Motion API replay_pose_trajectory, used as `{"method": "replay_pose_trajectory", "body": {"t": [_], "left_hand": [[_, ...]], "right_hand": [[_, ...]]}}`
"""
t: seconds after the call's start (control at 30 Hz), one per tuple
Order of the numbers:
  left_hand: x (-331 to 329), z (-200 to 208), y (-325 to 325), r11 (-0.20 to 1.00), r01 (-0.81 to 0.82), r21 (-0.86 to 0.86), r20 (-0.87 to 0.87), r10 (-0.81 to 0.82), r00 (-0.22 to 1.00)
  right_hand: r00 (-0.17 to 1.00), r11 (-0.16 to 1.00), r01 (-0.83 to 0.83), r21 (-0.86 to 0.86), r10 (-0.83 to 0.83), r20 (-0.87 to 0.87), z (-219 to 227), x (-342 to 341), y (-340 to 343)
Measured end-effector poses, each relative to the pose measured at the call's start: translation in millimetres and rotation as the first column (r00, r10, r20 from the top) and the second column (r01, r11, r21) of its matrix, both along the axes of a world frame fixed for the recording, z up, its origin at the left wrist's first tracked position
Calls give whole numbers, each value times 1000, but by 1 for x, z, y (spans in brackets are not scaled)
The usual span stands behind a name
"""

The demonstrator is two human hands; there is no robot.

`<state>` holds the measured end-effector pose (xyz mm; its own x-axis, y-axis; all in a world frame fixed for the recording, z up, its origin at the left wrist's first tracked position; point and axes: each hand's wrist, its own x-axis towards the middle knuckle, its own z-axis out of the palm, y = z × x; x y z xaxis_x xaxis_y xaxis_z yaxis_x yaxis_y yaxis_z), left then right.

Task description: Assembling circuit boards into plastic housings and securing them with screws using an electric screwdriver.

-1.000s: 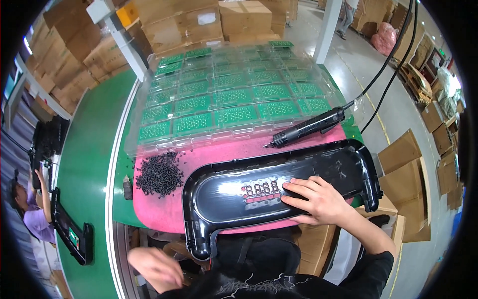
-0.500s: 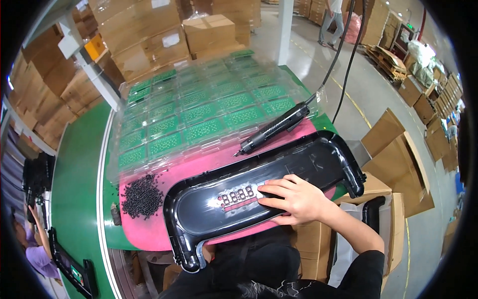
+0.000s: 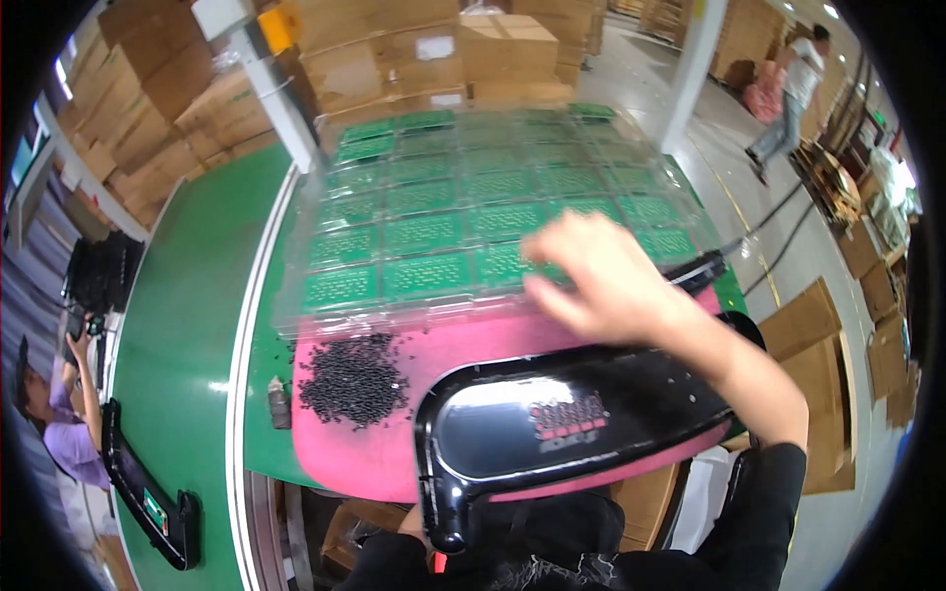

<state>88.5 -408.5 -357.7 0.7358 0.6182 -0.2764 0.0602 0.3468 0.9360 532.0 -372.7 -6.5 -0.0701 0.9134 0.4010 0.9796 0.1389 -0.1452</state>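
Note:
A black plastic housing (image 3: 493, 433) with curved legs and a row of digit-shaped cutouts (image 3: 570, 416) lies across the pink mat (image 3: 463, 345). My right hand (image 3: 601, 271) hovers beyond it, over the near edge of the clear plastic tray (image 3: 394, 313) of green circuit boards (image 3: 424, 276). Motion smears its fingers, so I cannot tell what they hold, if anything. Only a bit of my left hand (image 3: 414, 522) shows beside the housing's left leg; its fingers are hidden. A black electric screwdriver (image 3: 698, 273) lies partly behind my right forearm.
Small black screws (image 3: 355, 382) are heaped on the mat's left. A small dark cylinder (image 3: 280, 404) stands nearby. Left is a green bench (image 3: 187, 325) with another housing (image 3: 148, 492) and a person in purple (image 3: 74, 433). Cardboard boxes (image 3: 394, 59) stand behind; another person (image 3: 793, 94) walks at far right.
My right hand has left the housing's cutouts and moved up and away over the tray. The view has swung left, shifting the scene rightward. The person at far right is in a different walking pose.

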Motion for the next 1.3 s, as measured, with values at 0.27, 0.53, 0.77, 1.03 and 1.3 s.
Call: {"method": "replay_pose_trajectory", "body": {"t": [0.27, 0.53, 0.77, 1.03, 1.3], "left_hand": [[26, -7, 18, 883, -336, 328, -106, 387, 916], [-14, 141, 47, 993, -77, 89, 22, 75, 997], [62, 253, 70, 393, -213, 895, 274, -106, 956], [180, 344, 125, -168, -136, 976, 162, 156, 974], [236, 336, 145, -191, -157, 969, 96, -295, 951]], "right_hand": [[904, 903, 424, -72, -418, 86, -59, 78, 259], [871, 866, 480, -139, -454, 187, -89, 103, 309], [1000, 929, 14, 371, -8, -17, -21, 43, 191], [902, 926, -169, 337, 283, -325, 18, -42, -7], [924, 956, 196, 220, -104, -369, 17, -43, -91]]}}
